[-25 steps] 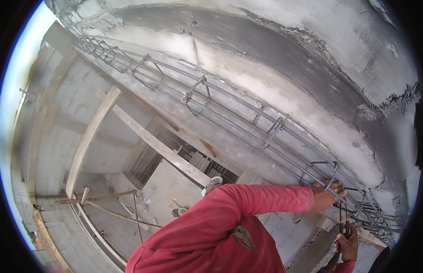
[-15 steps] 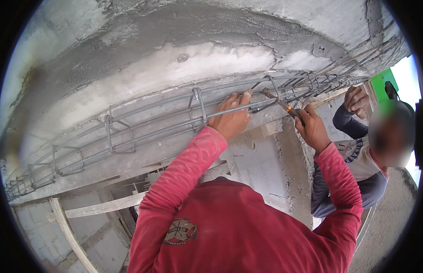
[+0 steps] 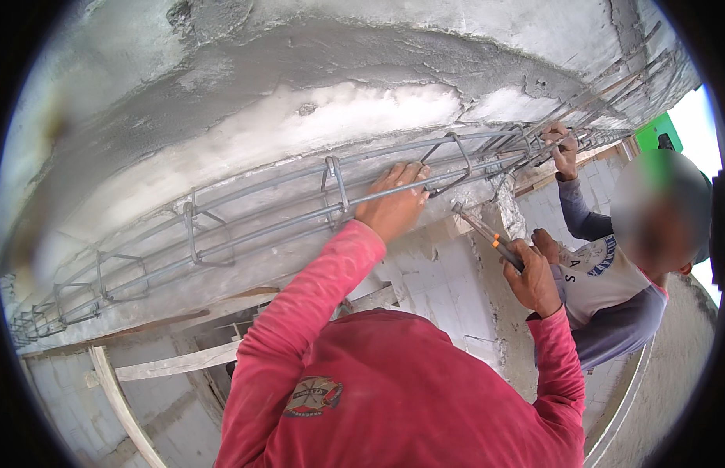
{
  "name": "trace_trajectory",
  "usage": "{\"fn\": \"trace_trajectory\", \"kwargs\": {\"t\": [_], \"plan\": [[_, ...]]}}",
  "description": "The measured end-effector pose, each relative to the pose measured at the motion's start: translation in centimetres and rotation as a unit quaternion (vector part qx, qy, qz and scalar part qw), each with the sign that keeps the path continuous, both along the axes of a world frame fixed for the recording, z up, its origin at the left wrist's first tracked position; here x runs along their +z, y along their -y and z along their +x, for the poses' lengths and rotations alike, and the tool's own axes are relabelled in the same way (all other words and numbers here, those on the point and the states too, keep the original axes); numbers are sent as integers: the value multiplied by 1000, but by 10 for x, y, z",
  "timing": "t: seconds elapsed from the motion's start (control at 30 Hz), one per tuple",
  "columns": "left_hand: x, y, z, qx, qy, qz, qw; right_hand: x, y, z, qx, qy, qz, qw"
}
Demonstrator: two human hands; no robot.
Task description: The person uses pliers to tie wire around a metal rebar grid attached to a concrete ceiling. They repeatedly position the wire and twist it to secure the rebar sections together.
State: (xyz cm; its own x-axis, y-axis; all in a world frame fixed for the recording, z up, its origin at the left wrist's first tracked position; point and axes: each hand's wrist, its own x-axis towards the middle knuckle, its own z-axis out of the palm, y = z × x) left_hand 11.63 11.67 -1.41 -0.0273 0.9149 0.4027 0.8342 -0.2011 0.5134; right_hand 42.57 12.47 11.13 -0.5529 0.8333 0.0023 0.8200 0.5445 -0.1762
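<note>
A long cage of grey steel rebar [image 3: 265, 235], two visible long rods with bent stirrups, runs along the concrete. My left hand [image 3: 394, 201] is at its middle, fingers curled at the lower rod, with the fingertips inside the cage. A stirrup [image 3: 461, 152] stands just right of that hand. My right hand [image 3: 532, 279] is closed around the dark handles of pincers [image 3: 487, 234] with orange bands. The pincers' head is below the cage, apart from the rods.
At the right a co-worker [image 3: 612, 265] sits with a raised hand [image 3: 561, 148] on the cage's far right end. Rough grey concrete [image 3: 300, 54] rises behind the cage. Wooden boards [image 3: 117, 398] and block walling [image 3: 440, 288] are below.
My right hand has drawn the pincers down, away from the stirrup. My left hand stays at the lower rod. The co-worker's hand has moved up and left onto the rebar.
</note>
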Motion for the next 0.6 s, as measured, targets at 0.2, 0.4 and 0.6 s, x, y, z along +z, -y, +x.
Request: {"fn": "trace_trajectory", "kwargs": {"t": [0.2,0.4,0.6], "plan": [[-17,-2,-3,0,-93,8,996,-68,38,13,-46,-114,-87,989],[-12,6,-2,-2,-166,-51,985,-108,64,2,-57,-263,-237,934],[-42,-9,14,-17,-71,-9,997,-201,74,29,-41,-361,-291,885]]}}
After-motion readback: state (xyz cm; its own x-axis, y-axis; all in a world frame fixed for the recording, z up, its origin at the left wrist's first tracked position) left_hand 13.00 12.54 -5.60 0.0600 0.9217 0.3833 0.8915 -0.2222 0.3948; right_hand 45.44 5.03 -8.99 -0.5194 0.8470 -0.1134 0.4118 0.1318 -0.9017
